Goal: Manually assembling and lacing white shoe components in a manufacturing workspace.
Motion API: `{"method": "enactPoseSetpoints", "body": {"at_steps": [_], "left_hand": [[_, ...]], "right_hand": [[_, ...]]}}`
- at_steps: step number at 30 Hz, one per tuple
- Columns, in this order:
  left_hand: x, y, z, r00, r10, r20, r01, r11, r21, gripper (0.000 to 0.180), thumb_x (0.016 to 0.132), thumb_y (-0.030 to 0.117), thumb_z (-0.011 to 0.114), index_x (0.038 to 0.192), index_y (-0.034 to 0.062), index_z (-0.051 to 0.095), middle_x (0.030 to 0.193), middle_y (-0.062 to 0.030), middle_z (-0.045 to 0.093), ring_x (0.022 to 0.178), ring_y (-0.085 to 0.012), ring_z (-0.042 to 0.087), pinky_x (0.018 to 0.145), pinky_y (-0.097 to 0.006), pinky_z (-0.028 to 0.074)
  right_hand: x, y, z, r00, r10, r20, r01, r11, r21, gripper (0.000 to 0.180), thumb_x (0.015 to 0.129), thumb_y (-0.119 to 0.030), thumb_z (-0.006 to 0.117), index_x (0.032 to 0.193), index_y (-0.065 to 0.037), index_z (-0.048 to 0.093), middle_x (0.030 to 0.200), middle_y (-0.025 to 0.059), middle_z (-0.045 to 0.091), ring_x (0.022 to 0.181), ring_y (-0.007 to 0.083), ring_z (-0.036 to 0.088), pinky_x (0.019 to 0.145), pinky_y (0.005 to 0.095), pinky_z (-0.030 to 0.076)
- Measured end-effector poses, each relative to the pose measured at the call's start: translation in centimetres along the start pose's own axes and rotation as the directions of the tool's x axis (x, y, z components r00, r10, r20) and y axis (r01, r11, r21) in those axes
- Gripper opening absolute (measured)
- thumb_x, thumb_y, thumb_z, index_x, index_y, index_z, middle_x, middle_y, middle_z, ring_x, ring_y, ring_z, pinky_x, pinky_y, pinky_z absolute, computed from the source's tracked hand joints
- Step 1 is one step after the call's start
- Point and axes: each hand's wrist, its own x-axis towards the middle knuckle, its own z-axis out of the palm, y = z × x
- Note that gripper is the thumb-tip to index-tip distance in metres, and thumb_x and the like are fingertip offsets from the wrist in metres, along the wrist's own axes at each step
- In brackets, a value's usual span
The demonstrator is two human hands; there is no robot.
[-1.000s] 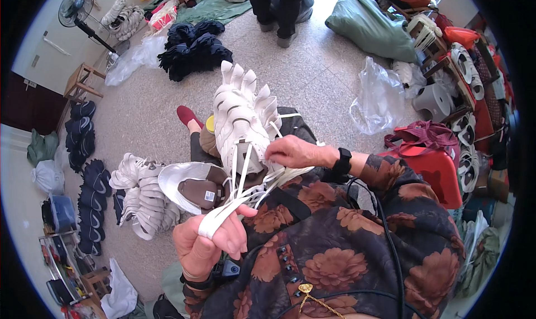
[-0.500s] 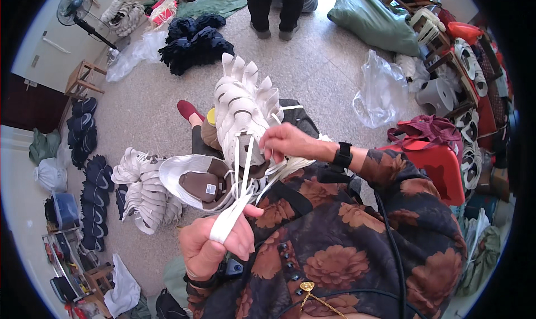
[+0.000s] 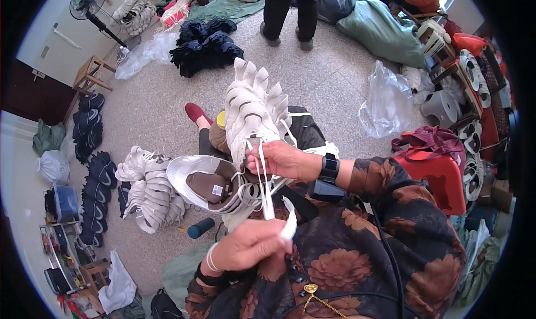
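- Shoe upper, white with a brown lining and a small label inside, lies open on the person's lap; every place below is told from it.
- Left hand, just below the shoe upper, is curled tight around a white strip whose end sticks up past the knuckles; a bangle sits at that wrist.
- Right hand, just right of the shoe upper and above the left hand, pinches thin white laces between thumb and fingers, the grip narrow; the laces hang down toward the left hand. A black wristband is on that arm.
- Stack of white shoe uppers rises directly above the shoe upper, behind the right hand and touching its fingertips.
- Heap of more white uppers lies on the floor just left of the shoe upper.
- Dark blue cylinder lies on the floor just below-left of it.
- Clear plastic bag sits well to the right, and a pile of dark fabric pieces lies well above it.
- Red plastic stool stands far to the right, beside the person's patterned sleeve.
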Motion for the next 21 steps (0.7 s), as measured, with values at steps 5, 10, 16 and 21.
{"method": "enactPoseSetpoints", "body": {"at_steps": [5, 10, 16, 21], "left_hand": [[-0.3, -6.2, -3.9, 0.768, 0.118, -0.63, 0.252, 0.848, 0.466, 0.017, 0.096, 0.011, 0.056, 0.103, -0.0034, 0.063, 0.089, -0.015, 0.065, 0.079, -0.0225, 0.065, 0.071, -0.034, 0.049], [3.3, -9.3, -5.9, 0.71, 0.231, -0.665, 0.299, 0.757, 0.582, 0.015, 0.09, 0.009, 0.063, 0.1, -0.0016, 0.065, 0.087, -0.0143, 0.062, 0.075, -0.0275, 0.062, 0.07, -0.036, 0.05], [8.1, -11.7, -7.0, 0.778, 0.096, -0.621, 0.438, 0.626, 0.646, 0.021, 0.085, 0.021, 0.071, 0.089, 0.0006, 0.069, 0.082, -0.0131, 0.067, 0.071, -0.026, 0.066, 0.066, -0.036, 0.051], [9.0, -11.7, -7.3, 0.816, -0.056, -0.576, 0.46, 0.665, 0.588, 0.025, 0.082, 0.025, 0.074, 0.086, 0.0008, 0.071, 0.079, -0.0133, 0.068, 0.069, -0.0233, 0.068, 0.066, -0.034, 0.052]], "right_hand": [[-0.6, 1.0, -1.5, 0.998, -0.029, -0.053, 0.023, 0.994, -0.108, 0.015, 0.097, -0.009, 0.056, 0.108, 0.001, 0.061, 0.09, 0.0072, 0.066, 0.075, 0.0166, 0.067, 0.071, 0.0308, 0.058], [-1.8, 2.5, -1.6, 0.977, -0.189, -0.097, 0.145, 0.926, -0.347, 0.014, 0.096, -0.004, 0.051, 0.106, 0.002, 0.059, 0.087, 0.0083, 0.068, 0.072, 0.0161, 0.069, 0.066, 0.0271, 0.056], [-1.3, 3.0, -2.3, 0.956, -0.288, 0.052, 0.281, 0.854, -0.437, 0.014, 0.095, -0.003, 0.049, 0.103, 0.003, 0.06, 0.085, 0.008, 0.069, 0.074, 0.0138, 0.069, 0.065, 0.0258, 0.055], [-1.6, 3.2, -3.8, 0.956, -0.277, 0.092, 0.281, 0.789, -0.546, 0.015, 0.094, -0.003, 0.049, 0.102, 0.003, 0.061, 0.085, 0.0082, 0.069, 0.072, 0.012, 0.067, 0.063, 0.0257, 0.054]]}}
